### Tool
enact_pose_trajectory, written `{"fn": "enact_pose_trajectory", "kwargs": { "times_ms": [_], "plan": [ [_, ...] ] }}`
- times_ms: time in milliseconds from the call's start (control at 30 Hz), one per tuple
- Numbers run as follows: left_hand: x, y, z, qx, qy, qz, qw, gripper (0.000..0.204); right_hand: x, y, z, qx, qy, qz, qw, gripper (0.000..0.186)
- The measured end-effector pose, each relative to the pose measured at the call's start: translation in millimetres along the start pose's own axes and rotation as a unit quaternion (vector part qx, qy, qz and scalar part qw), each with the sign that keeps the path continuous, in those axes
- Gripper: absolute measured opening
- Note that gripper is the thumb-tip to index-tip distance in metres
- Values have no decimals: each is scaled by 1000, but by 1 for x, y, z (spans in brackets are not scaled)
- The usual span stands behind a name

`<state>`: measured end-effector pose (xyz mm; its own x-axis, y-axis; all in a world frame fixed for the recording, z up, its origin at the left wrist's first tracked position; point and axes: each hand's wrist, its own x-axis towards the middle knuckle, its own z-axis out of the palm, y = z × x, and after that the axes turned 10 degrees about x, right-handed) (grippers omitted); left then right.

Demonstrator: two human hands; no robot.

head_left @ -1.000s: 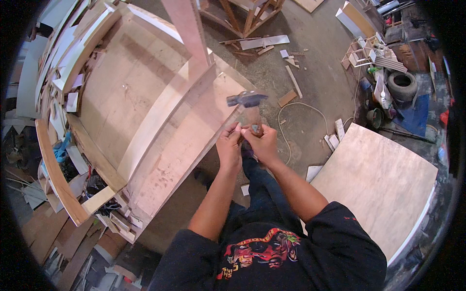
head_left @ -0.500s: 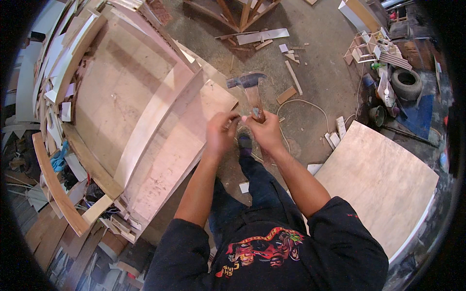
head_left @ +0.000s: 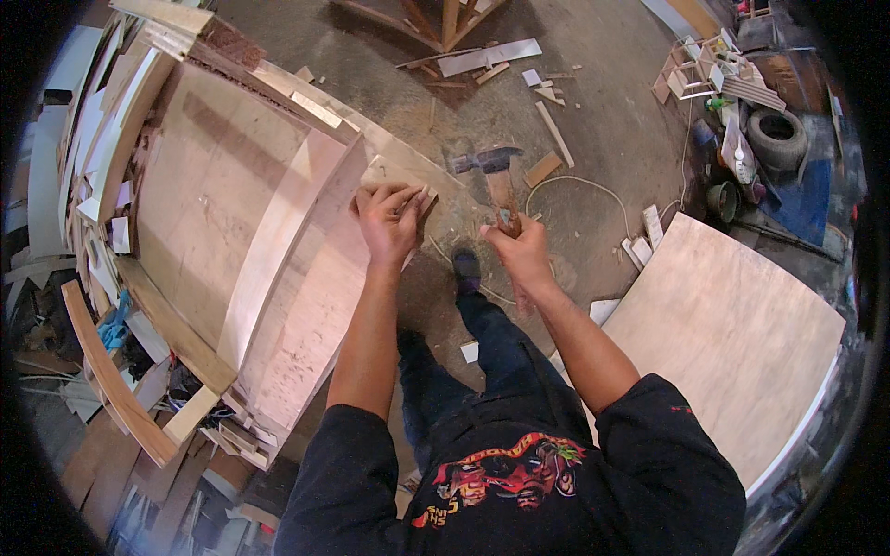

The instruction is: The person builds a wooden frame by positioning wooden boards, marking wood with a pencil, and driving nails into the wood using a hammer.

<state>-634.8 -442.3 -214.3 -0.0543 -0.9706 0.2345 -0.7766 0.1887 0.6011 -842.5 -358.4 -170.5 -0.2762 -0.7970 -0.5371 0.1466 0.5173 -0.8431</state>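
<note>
My right hand (head_left: 525,252) is wrapped round the wooden handle of a claw hammer (head_left: 501,193), its dark head raised beyond the fist. My left hand (head_left: 386,222) is at the near right corner of a pale plywood panel (head_left: 311,296), fingers bent and thumb pinched against them. Whatever is between those fingertips is too small to make out. A curved wooden strip (head_left: 278,246) crosses the panel to the left of that hand, standing up from its surface.
A curved plywood sheet (head_left: 723,343) lies to my right. Wood offcuts (head_left: 554,134) and a cable (head_left: 603,190) are on the floor ahead, with a tyre (head_left: 777,139) farther right. Scrap strips (head_left: 102,139) pile along the left, near a curved wooden piece (head_left: 116,380).
My left hand has moved left and away from my right hand onto the panel's corner. The hammer has shifted slightly right in my right hand.
</note>
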Motion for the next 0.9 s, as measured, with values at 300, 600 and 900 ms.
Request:
{"fn": "enact_pose_trajectory", "kwargs": {
  "times_ms": [300,600,900],
  "plan": [
    [-2,-9,2,-12,-17,11,1000,12,2,3,-4,6,-2,-3,1000,24],
    [-2,-3,-3,18,-4,34,999,13,1,8,-6,-57,1,-16,998,25],
    [-1,9,-7,97,52,110,988,10,-16,-1,-10,-240,-39,-148,959,34]
  ]
}}
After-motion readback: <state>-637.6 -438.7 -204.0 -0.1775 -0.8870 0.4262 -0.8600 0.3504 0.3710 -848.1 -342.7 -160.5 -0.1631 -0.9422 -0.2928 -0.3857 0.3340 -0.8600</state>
